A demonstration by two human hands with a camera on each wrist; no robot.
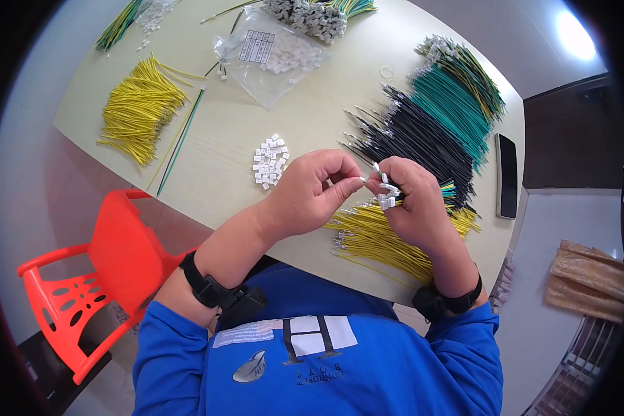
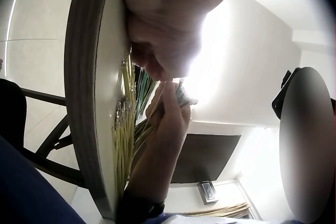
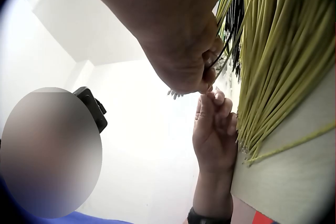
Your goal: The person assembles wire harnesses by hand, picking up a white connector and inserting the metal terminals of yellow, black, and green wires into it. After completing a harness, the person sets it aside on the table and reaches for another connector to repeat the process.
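Note:
Over the table's near edge, my left hand [image 1: 310, 188] pinches a small white connector [image 1: 362, 179] between thumb and forefinger. Facing it, fingertips almost meeting, my right hand [image 1: 417, 204] grips several wires whose white connector housings [image 1: 388, 197] stick out by the thumb. In the right wrist view a dark wire and a yellow one run out of the right hand [image 3: 210, 64] toward the pile. The left fingers [image 3: 216, 98] come up from below there. Beneath the right hand lies a heap of yellow wires [image 1: 371, 236]. A cluster of loose white connectors [image 1: 269, 161] sits left of my hands.
Black wires [image 1: 423, 142] and green wires [image 1: 454, 111] lie in bundles at the right, beside a phone [image 1: 506, 177]. Another yellow bundle [image 1: 142, 107] is at the left. A clear bag [image 1: 277, 59] of connectors lies at the back. A red chair [image 1: 128, 243] stands left of the table.

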